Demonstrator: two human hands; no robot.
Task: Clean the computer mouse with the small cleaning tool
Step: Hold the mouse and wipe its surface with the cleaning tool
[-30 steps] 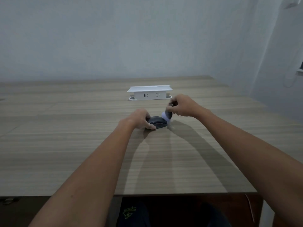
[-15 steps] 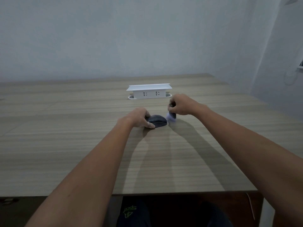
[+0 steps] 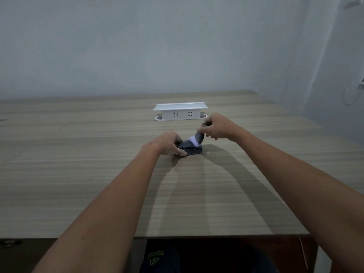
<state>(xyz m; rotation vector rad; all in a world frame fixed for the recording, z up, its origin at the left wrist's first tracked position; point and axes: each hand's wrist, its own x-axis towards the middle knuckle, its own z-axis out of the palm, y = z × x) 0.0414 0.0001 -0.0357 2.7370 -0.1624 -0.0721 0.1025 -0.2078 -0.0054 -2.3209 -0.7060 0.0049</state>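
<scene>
Mouse (image 3: 190,149) stays put because your left hand (image 3: 167,143) clamps its side; your right hand (image 3: 216,128) pinches the brush (image 3: 197,139), bristles seemingly touching its top.

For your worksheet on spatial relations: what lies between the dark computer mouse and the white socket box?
Only bare wooden tabletop between the dark computer mouse and white socket box, in the head view.
</scene>
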